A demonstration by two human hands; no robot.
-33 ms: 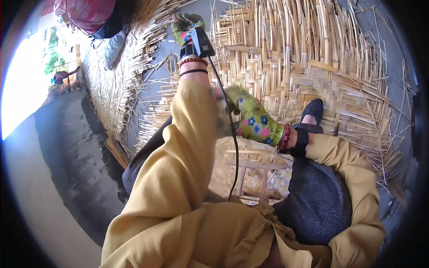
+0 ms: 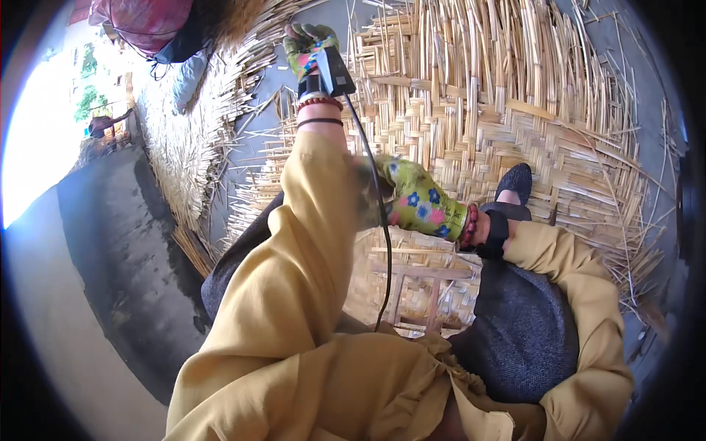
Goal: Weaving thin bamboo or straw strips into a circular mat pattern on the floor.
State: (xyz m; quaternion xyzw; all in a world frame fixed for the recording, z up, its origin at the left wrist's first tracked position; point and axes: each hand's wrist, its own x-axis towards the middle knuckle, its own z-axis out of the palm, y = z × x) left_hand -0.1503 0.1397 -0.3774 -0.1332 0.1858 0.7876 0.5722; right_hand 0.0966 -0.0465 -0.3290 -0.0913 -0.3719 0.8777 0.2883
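A large woven reed mat (image 2: 471, 140) lies in front of me, with loose reed ends along its far and right sides. My left hand (image 2: 310, 48), in a flowered glove with dark fingertips, reaches to the far left edge of the mat. Its fingers are curled, and what they hold is hidden. My right hand (image 2: 415, 195), in a matching green flowered glove, is low over the middle of the mat. Its fingers are blurred and partly behind my left sleeve, so I cannot tell their grip.
From a small device (image 2: 334, 72) on my left wrist, a black cable (image 2: 381, 198) runs down. A low wooden frame (image 2: 423, 273) shows between my legs. More reeds (image 2: 173, 147) lie at the left, beside a dark wall-like slab (image 2: 132, 257). A red bundle (image 2: 143, 26) is at the far left.
The fingers of my right hand have shifted slightly by my left sleeve. My left hand has barely moved.
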